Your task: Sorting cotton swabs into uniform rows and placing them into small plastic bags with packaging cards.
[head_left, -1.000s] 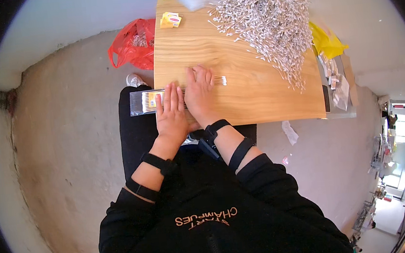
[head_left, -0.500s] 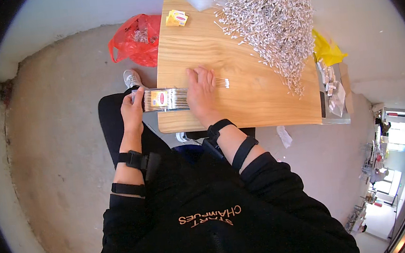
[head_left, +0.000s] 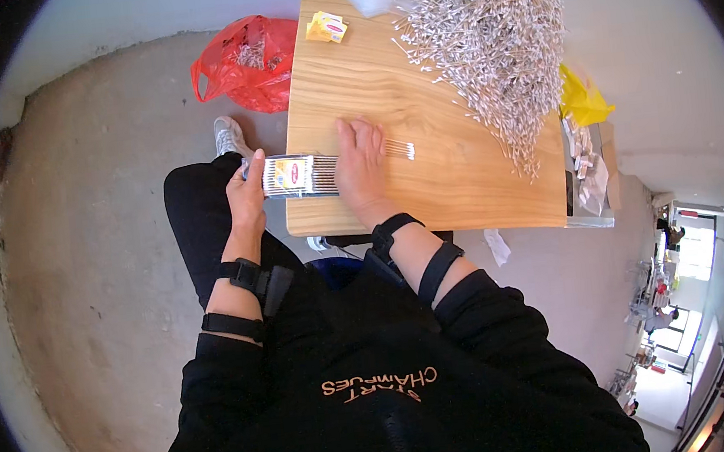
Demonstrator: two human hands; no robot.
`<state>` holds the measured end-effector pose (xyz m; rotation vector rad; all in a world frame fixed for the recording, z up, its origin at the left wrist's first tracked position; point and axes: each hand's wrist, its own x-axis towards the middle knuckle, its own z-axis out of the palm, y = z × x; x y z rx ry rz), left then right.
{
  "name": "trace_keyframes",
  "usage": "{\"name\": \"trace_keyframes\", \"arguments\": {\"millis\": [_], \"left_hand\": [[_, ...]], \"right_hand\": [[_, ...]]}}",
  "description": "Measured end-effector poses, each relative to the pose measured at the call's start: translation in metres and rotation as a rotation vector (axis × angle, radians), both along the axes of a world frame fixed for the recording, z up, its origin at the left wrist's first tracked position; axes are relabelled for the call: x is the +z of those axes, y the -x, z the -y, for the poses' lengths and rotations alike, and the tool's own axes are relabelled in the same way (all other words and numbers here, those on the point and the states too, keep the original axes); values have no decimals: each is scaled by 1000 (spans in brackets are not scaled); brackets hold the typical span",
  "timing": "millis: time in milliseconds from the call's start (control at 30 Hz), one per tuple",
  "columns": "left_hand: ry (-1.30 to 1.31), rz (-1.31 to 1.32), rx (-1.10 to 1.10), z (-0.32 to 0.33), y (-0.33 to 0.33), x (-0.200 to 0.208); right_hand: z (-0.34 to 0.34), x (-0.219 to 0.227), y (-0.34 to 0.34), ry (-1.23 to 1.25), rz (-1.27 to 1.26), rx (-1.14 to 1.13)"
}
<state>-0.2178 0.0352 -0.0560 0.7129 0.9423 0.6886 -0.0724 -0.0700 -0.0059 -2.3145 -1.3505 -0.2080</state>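
Note:
My left hand point(head_left: 246, 195) grips the left end of a flat clear bag of cotton swabs point(head_left: 324, 176), thumb on top. A yellow and white label card point(head_left: 290, 174) shows through the plastic, over a row of dark-stemmed swabs. The bag's left end sticks out past the table's edge. My right hand point(head_left: 361, 169) is closed over swabs at the bag's right end, fingers together and pointing away from me; its thumb is hidden. Past those fingers, a few white-tipped cotton swabs point(head_left: 402, 148) poke out on the tabletop.
A big heap of loose swabs point(head_left: 493, 48) covers the far right of the wooden table point(head_left: 464, 194). Yellow label cards point(head_left: 326, 27) lie at the far left. A red plastic bag point(head_left: 242, 67) sits on the floor beside it. Right of the table are a yellow bag point(head_left: 583, 98) and packets point(head_left: 584, 161).
My left hand and the swab bag have shifted slightly right, closer to my right hand. My right hand stays almost where it was. The whole view has tilted a little.

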Motion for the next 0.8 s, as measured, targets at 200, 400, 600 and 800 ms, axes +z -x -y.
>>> {"name": "trace_keyframes", "arguments": {"millis": [200, 400, 600, 800], "left_hand": [[-50, -15, 50, 3, -2, 6], [-153, -90, 58, 3, -3, 13], [-164, -101, 93, 2, -5, 7], [-181, -154, 74, 4, -4, 22]], "right_hand": [[-12, 1, 10, 2, -2, 25], [-21, 0, 15, -45, -6, 67], [-25, -2, 14, -52, -104, 93], [-7, 1, 28, -348, -317, -164]]}}
